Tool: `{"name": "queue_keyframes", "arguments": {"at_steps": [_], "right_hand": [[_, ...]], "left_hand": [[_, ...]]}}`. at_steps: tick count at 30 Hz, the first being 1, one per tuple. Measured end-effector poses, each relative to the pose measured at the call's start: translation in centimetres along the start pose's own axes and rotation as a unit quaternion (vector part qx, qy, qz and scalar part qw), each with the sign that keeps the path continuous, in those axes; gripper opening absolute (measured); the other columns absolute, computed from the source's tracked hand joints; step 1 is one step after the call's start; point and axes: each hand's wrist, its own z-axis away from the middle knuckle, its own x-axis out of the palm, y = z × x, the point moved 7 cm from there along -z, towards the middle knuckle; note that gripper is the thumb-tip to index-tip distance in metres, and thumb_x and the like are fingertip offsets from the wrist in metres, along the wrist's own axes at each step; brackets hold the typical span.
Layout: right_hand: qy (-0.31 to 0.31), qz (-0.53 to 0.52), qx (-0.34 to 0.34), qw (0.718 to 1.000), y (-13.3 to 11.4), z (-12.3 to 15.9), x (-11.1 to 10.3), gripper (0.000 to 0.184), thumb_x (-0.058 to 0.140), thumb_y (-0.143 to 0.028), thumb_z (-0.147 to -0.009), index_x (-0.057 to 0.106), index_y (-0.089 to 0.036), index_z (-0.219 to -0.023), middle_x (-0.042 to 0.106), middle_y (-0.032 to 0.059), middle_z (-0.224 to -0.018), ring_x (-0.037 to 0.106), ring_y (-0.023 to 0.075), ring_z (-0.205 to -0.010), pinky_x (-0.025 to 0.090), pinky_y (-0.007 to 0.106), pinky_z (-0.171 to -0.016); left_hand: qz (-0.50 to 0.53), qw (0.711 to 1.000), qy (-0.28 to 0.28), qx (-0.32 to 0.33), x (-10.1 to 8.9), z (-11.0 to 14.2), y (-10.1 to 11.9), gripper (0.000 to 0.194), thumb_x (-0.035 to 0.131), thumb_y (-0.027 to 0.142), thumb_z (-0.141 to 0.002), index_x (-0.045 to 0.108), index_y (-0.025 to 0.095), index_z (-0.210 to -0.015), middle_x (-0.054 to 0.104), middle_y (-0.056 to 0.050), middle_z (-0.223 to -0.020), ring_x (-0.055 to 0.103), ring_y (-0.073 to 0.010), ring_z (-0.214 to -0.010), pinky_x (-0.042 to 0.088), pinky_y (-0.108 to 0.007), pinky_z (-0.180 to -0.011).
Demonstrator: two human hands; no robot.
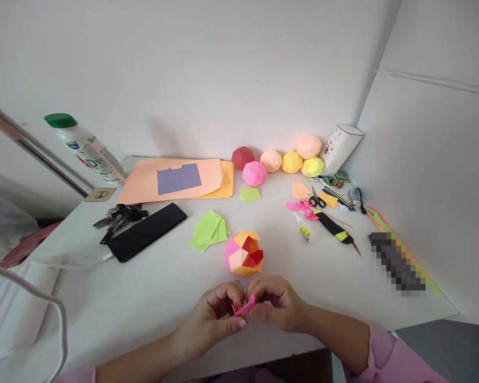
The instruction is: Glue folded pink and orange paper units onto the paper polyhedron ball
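Near the front edge of the table, a small folded pink paper piece (245, 307) is pinched between both hands. My left hand (213, 316) grips its left end with thumb and fingers. At its right end, my right hand (277, 303) is closed on the same piece. Just beyond the fingers stands a paper ball (238, 260) of pink, peach, orange and red facets, with an opening on its right side. A loose stack of green paper squares (210, 229) lies to its left. The fingers partly hide the pink piece.
Along the wall sit several finished paper balls (254, 174). Scissors (316, 199), a glue bottle (304, 229) and a black cutter (333, 227) lie to the right. A black phone (147, 232), keys (120, 217), peach paper sheets (141, 183) and a bottle (91, 151) are at left.
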Motion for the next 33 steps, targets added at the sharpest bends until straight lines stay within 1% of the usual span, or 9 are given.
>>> {"name": "queue_keyframes", "arguments": {"at_steps": [2,5,8,12,16,20,25,28,33], "right_hand": [[0.049,-0.05,0.028,0.997,0.2,0.0,-1.5,0.015,0.063,-0.032,-0.086,0.06,-0.018,-0.082,0.055,0.0008,-0.076,0.047,0.0086,-0.058,0.038,0.023,-0.052],[0.147,-0.071,0.048,0.985,-0.2,-0.3,-4.6,0.021,0.056,-0.039,-0.091,0.059,-0.018,-0.087,0.056,0.0003,-0.071,0.051,0.0105,-0.06,0.042,0.025,-0.055],[0.168,-0.053,0.1,0.979,0.0,-0.9,-6.3,0.023,0.052,-0.041,-0.093,0.056,-0.018,-0.09,0.062,0.0018,-0.074,0.057,0.0118,-0.057,0.042,0.024,-0.05],[0.111,-0.074,0.176,0.975,1.3,-1.3,-5.6,0.027,0.053,-0.046,-0.09,0.047,-0.019,-0.088,0.068,0.0032,-0.077,0.068,0.017,-0.059,0.045,0.024,-0.046],[0.057,-0.14,0.193,0.97,1.8,-1.5,-4.1,0.03,0.057,-0.046,-0.088,0.046,-0.018,-0.089,0.071,0.006,-0.083,0.073,0.0225,-0.076,0.052,0.03,-0.06],[-0.002,-0.217,0.183,0.959,1.2,-1.6,-3.0,0.03,0.059,-0.045,-0.087,0.048,-0.018,-0.092,0.072,0.0075,-0.088,0.073,0.0238,-0.083,0.053,0.032,-0.066],[-0.013,-0.241,0.17,0.955,0.5,-1.3,-2.6,0.034,0.062,-0.048,-0.084,0.049,-0.018,-0.091,0.071,0.009,-0.099,0.072,0.0262,-0.089,0.054,0.038,-0.071],[-0.037,-0.243,0.174,0.954,0.5,-1.1,-1.9,0.036,0.063,-0.049,-0.084,0.049,-0.017,-0.093,0.072,0.01,-0.093,0.072,0.0267,-0.088,0.055,0.039,-0.071],[-0.055,-0.255,0.195,0.946,1.0,-0.9,-1.1,0.037,0.068,-0.047,-0.082,0.05,-0.016,-0.09,0.072,0.0082,-0.084,0.074,0.0243,-0.078,0.056,0.031,-0.059]], "left_hand": [[-0.12,0.986,0.082,0.083,-1.5,0.1,1.2,0.023,0.073,0.029,-0.079,0.051,0.022,-0.086,0.047,0.001,-0.083,0.045,-0.0094,-0.065,0.041,-0.021,-0.058],[-0.303,0.904,0.225,0.2,-3.8,0.6,3.2,0.028,0.07,0.022,-0.08,0.05,0.025,-0.099,0.045,0.0,-0.09,0.046,-0.012,-0.073,0.044,-0.029,-0.072],[-0.394,0.861,0.247,0.205,-4.9,-0.1,3.3,0.057,0.076,0.032,-0.074,0.045,0.028,-0.122,0.047,-0.007,-0.113,0.051,-0.022,-0.098,0.046,-0.041,-0.088],[-0.354,0.915,0.166,0.103,-5.4,-1.8,1.0,0.087,0.077,0.04,-0.072,0.028,0.027,-0.142,0.033,-0.016,-0.145,0.035,-0.0365,-0.132,0.034,-0.054,-0.106],[-0.243,0.962,0.115,0.043,-5.2,-2.1,-0.5,0.095,0.081,0.035,-0.069,0.027,0.025,-0.146,0.034,-0.015,-0.15,0.028,-0.0372,-0.139,0.023,-0.053,-0.114],[-0.112,0.991,0.075,0.02,-4.7,-2.1,-0.5,0.091,0.078,0.042,-0.071,0.028,0.026,-0.145,0.034,-0.016,-0.15,0.029,-0.0365,-0.139,0.028,-0.051,-0.111],[0.075,0.996,-0.029,-0.046,-2.5,-2.4,-0.2,0.07,0.055,0.062,-0.083,0.042,0.02,-0.138,0.054,-0.017,-0.132,0.051,-0.0331,-0.118,0.042,-0.047,-0.098],[0.148,0.982,-0.087,-0.079,-1.2,-2.2,-0.2,0.071,0.055,0.065,-0.081,0.047,0.018,-0.134,0.063,-0.015,-0.114,0.06,-0.0276,-0.1,0.046,-0.043,-0.089],[0.143,0.987,-0.04,-0.06,-2.0,-2.1,-0.3,0.066,0.066,0.056,-0.078,0.048,0.019,-0.13,0.064,-0.015,-0.113,0.062,-0.0269,-0.095,0.049,-0.037,-0.079]]}}
